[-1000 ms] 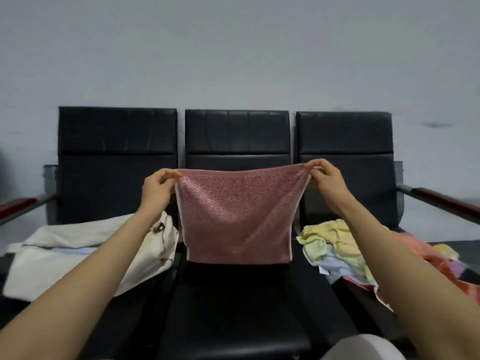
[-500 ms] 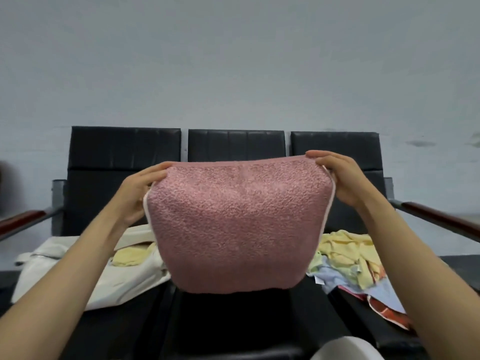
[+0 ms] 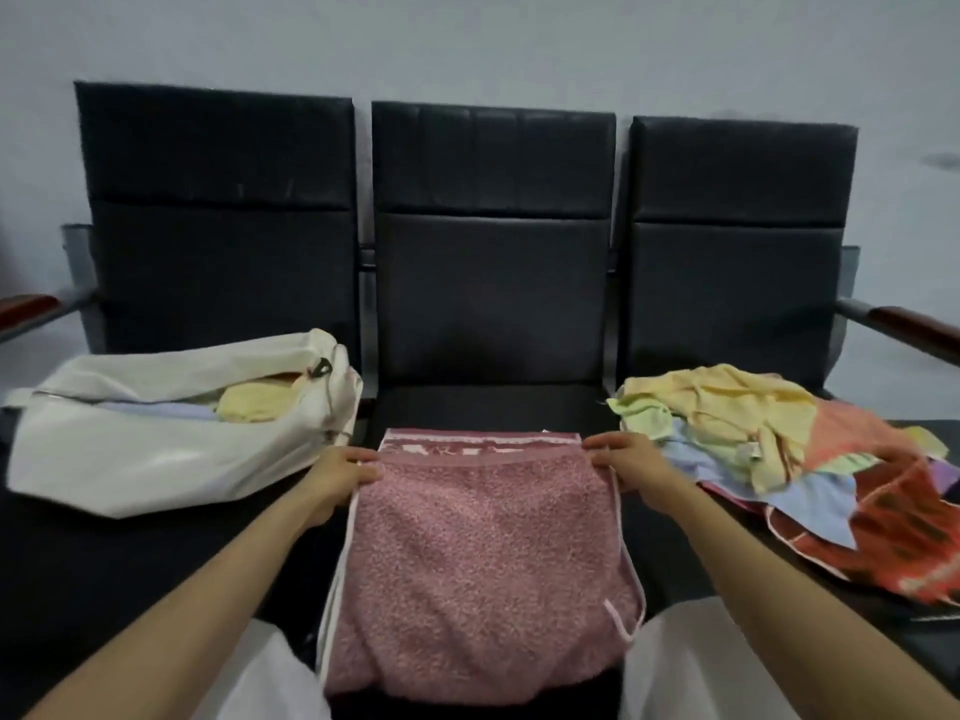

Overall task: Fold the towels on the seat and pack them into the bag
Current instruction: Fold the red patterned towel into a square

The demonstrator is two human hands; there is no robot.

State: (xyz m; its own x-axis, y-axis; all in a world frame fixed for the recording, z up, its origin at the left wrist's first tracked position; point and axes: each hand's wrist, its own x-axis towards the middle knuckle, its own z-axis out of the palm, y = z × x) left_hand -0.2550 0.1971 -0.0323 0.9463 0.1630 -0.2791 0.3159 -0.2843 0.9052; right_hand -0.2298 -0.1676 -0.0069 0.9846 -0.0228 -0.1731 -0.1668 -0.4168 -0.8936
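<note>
A pink terry towel lies doubled over on the middle black seat, its near end hanging off the front edge between my knees. My left hand pinches the towel's far left corner and my right hand pinches the far right corner, both low on the seat. On the left seat a white cloth bag lies on its side with its mouth open, yellow and pale blue folded towels showing inside. A loose heap of towels in yellow, green, blue and orange covers the right seat.
Three black padded chairs stand in a row against a grey wall. Wooden armrests jut out at both ends. My white-clad knees sit at the bottom of the view, either side of the hanging towel.
The pink towel was held up in the air between both hands; now it has been lowered and laid on the middle seat, with both hands still holding its far corners.
</note>
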